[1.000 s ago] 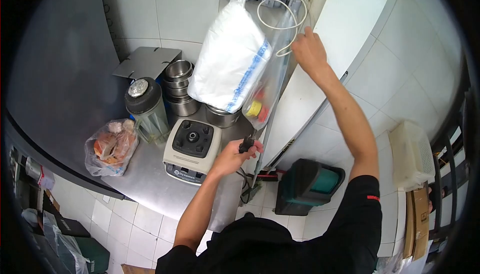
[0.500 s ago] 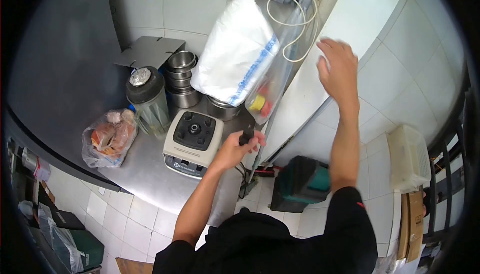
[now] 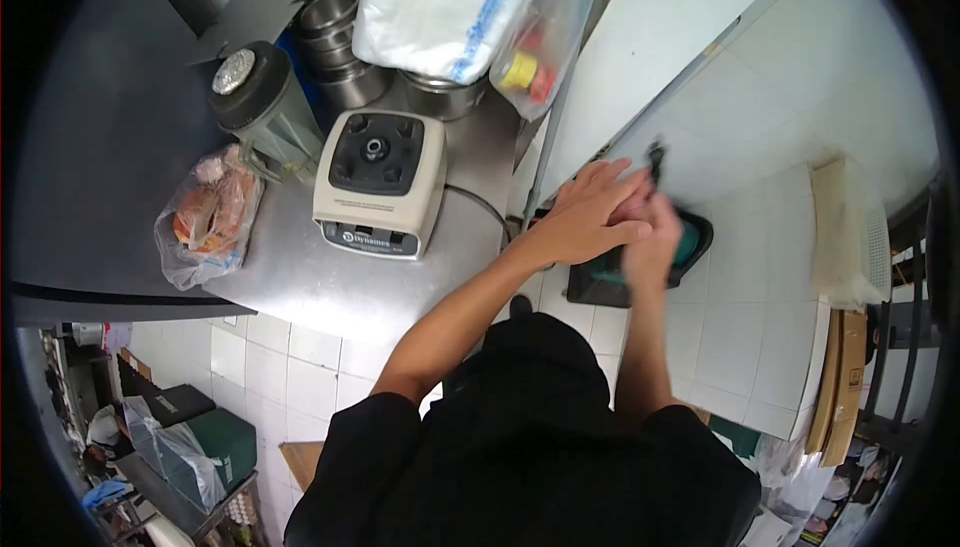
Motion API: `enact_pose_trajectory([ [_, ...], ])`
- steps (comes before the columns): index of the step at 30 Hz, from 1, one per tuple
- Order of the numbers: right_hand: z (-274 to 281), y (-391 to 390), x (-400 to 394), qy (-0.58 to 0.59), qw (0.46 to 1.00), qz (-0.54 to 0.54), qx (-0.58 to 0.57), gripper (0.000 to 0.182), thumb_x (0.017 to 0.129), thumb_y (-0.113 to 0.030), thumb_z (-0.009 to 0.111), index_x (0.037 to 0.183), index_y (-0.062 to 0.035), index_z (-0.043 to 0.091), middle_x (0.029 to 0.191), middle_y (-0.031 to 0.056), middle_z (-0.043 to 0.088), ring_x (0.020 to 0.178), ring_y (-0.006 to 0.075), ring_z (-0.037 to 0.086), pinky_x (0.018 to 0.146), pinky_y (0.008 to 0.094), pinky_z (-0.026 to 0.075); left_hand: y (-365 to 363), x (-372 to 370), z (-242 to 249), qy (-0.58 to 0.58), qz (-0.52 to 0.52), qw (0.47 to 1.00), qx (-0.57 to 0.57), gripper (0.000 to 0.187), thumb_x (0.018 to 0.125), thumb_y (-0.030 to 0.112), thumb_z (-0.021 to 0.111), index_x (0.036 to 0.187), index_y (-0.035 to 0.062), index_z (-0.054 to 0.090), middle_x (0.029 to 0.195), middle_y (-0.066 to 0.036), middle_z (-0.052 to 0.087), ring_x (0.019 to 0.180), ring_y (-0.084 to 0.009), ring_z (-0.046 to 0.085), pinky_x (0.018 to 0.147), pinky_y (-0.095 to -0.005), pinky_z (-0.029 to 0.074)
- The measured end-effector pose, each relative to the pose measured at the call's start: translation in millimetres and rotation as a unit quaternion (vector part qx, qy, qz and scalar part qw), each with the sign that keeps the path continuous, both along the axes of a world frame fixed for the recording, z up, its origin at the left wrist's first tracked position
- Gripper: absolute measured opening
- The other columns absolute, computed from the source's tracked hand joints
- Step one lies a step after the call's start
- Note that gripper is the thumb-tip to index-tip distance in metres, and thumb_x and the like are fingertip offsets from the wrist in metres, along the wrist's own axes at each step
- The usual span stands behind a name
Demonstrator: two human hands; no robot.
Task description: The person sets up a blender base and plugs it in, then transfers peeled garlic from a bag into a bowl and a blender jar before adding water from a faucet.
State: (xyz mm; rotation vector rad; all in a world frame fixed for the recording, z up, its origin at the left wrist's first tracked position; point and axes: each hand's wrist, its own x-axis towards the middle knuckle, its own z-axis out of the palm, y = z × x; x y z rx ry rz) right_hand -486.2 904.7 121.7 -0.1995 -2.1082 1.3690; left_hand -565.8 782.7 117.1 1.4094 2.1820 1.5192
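My left hand (image 3: 580, 215) reaches out to the right of the steel table, its fingers stretched and thumb apart. Its fingertips overlap my right hand (image 3: 652, 232), which is slightly blurred and closed around a black plug (image 3: 656, 159) that sticks up past the fingers. A white blender base (image 3: 382, 182) with a black top pad stands on the table, left of both hands. From its right side a dark cord (image 3: 485, 205) runs off the table edge and passes behind my left arm. The blender jug (image 3: 268, 112), with a black lid, stands beside the base.
A clear bag of orange-pink food (image 3: 210, 215) lies on the steel table (image 3: 300, 292). Steel pots (image 3: 345, 67) and a white sack (image 3: 445, 7) are at the back. A white panel (image 3: 660, 57) rises at the right. A black-green case (image 3: 600, 285) sits below my hands.
The black plug has passed from my left hand to my right hand. My right hand came down from the white panel, my left moved right, and the view shifted.
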Motion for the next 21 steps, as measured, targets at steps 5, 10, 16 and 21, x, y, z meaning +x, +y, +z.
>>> enact_pose_trajectory([
  [5, 73, 124, -14, -0.043, 0.989, -0.116, -0.086, 0.044, 0.096, -0.024, 0.051, 0.134, -0.0033, 0.044, 0.067, -0.0047, 0.04, 0.055, 0.0033, 0.036, 0.048, 0.0199, 0.031, -27, 14, -10, -0.135, -0.094, 0.986, 0.041, 0.045, 0.095, 0.031, 0.048, 0.128, 0.0002, 0.05, 0.138, -0.018, 0.044, 0.127, -0.0307, 0.041, 0.107, -0.0384, 0.03],
  [10, 123, 244, -61, 0.035, 0.995, -0.078, -0.045, 0.03, 0.095, -0.022, 0.05, 0.114, -0.0012, 0.062, 0.07, -0.0027, 0.048, 0.057, 0.0042, 0.04, 0.051, 0.0198, 0.033, -61, 46, -80, -0.45, -0.186, 0.872, -0.055, 0.035, 0.097, 0.029, 0.049, 0.105, -0.0005, 0.064, 0.123, -0.013, 0.059, 0.113, -0.024, 0.054, 0.097, -0.036, 0.041],
  [16, 152, 290, -141, 0.04, 0.988, 0.061, 0.14, 0.031, 0.091, -0.025, 0.056, 0.107, -0.0006, 0.065, 0.086, 0.0049, 0.065, 0.075, 0.0156, 0.057, 0.069, 0.0309, 0.046, -47, 115, -121, -0.432, -0.187, 0.853, -0.224, 0.065, 0.096, 0.05, 0.042, 0.144, 0.0061, 0.033, 0.143, -0.015, 0.04, 0.134, -0.024, 0.034, 0.111, -0.034, 0.022],
  [21, 183, 291, -183, 0.045, 0.98, 0.067, 0.181, 0.03, 0.088, -0.025, 0.058, 0.103, 0.0, 0.065, 0.09, 0.0122, 0.067, 0.077, 0.0245, 0.06, 0.073, 0.0339, 0.046, -13, 136, -162, -0.485, 0.037, 0.827, -0.283, 0.061, 0.097, 0.049, 0.04, 0.136, 0.0028, 0.044, 0.136, -0.017, 0.049, 0.13, -0.0243, 0.041, 0.107, -0.0311, 0.029],
])
